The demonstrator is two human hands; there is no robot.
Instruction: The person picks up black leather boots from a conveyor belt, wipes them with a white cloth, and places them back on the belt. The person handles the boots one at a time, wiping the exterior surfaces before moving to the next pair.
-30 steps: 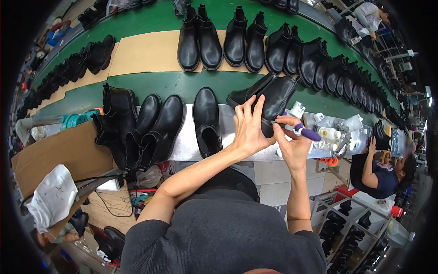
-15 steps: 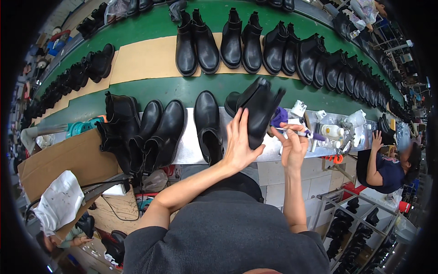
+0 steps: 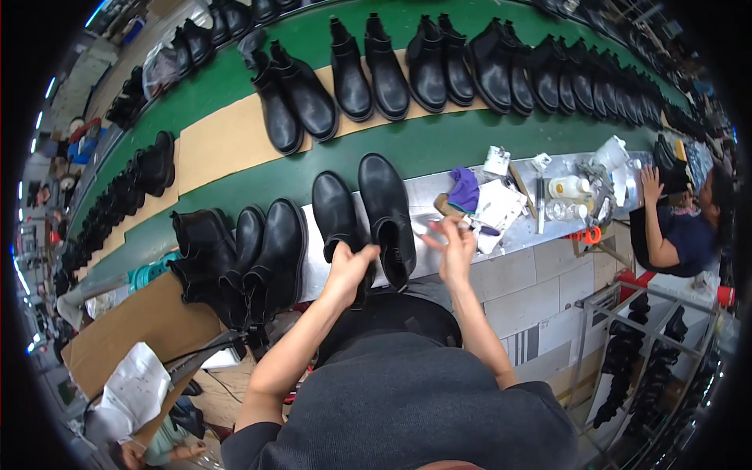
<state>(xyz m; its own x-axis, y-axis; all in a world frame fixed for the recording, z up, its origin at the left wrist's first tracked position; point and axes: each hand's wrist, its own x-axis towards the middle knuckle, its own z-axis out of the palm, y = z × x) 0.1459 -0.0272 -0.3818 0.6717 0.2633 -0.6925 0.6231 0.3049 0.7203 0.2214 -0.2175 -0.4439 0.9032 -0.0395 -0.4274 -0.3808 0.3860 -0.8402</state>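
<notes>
Two black ankle boots stand side by side in front of me on the metal-edged bench, toes away from me. My left hand (image 3: pixel 349 272) is closed at the top of the left boot (image 3: pixel 334 205), its thumb pointing right; some of its fingers are hidden. The right boot (image 3: pixel 384 188) shows its opening, and neither hand grips it. To its right, my right hand (image 3: pixel 454 249) is raised with blurred fingers around what looks like a slim white pen with a purple end (image 3: pixel 489 231). Beyond that hand lies a purple cloth (image 3: pixel 464 189) beside white paper (image 3: pixel 501 205).
More black boots (image 3: pixel 274 251) stand close on the left. A long row of boots (image 3: pixel 427 66) lines the green table (image 3: pixel 258 168), partly on cardboard (image 3: pixel 223 145). Bottles (image 3: pixel 569 187) and orange-handled scissors (image 3: pixel 583 236) lie right, near another person (image 3: pixel 666 239).
The boot that was tilted up in my left hand now stands upright on the bench. My left hand has moved left to the neighbouring boot; my right hand has drawn left. The view has shifted.
</notes>
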